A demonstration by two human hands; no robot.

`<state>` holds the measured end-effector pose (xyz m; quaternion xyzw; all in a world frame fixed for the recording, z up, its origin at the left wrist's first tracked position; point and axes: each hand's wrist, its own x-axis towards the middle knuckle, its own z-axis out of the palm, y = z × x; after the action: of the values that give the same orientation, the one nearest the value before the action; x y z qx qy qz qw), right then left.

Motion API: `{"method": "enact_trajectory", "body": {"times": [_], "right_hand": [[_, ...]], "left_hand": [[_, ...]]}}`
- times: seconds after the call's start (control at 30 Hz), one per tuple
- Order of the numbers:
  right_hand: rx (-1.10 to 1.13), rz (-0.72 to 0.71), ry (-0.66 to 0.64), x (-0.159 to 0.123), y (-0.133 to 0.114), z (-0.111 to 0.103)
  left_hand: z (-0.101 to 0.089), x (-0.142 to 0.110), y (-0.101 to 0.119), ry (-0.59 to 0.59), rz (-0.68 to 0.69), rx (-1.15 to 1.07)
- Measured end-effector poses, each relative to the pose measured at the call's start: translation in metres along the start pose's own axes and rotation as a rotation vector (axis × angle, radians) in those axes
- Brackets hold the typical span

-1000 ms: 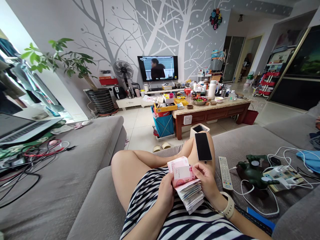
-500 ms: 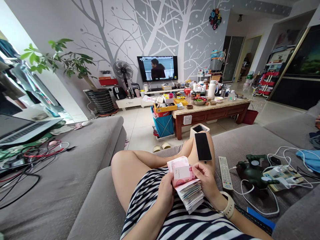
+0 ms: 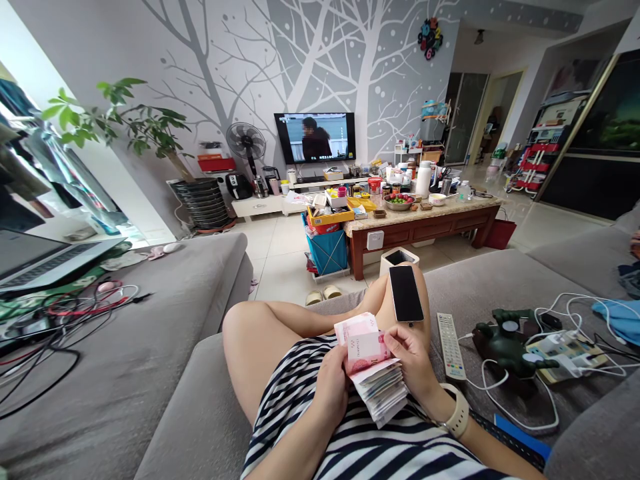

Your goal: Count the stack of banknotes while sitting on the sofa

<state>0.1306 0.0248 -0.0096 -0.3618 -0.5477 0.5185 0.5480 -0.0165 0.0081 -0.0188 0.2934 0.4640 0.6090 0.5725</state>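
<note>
left hand (image 3: pixel 331 393): curled, palm inward, over lap | right hand (image 3: pixel 411 357): pinching, wrist bent

Interior, evenly bright daylight, entering chiefly from the window (image 3: pixel 120 200) at left, where the view burns out nearly to white. Shadows soft and faint; mild sheen on the floor tiles (image 3: pixel 285 267). Strong wide-angle distortion, bending the walls and stretching the grey sofa (image 3: pixel 200 413) toward the frame edges; focus sharp throughout, no visible motion blur.
</note>
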Motion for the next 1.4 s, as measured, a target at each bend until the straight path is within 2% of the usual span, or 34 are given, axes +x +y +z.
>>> {"method": "enact_trajectory", "body": {"times": [0.53,1.03,1.27,1.4], "right_hand": [[0.017,0.0,-0.002,-0.001,0.002,-0.001],[0.052,-0.007,0.005,-0.002,0.003,-0.001],[0.105,0.032,-0.107,-0.003,0.01,-0.003],[0.046,0.053,0.002,0.001,0.017,-0.003]], "left_hand": [[-0.002,0.0,-0.006,-0.003,-0.027,-0.006],[0.002,-0.003,0.0,0.004,-0.029,-0.001],[0.003,-0.007,0.001,-0.032,-0.07,-0.153],[0.008,-0.013,0.007,-0.031,-0.072,-0.156]]}}
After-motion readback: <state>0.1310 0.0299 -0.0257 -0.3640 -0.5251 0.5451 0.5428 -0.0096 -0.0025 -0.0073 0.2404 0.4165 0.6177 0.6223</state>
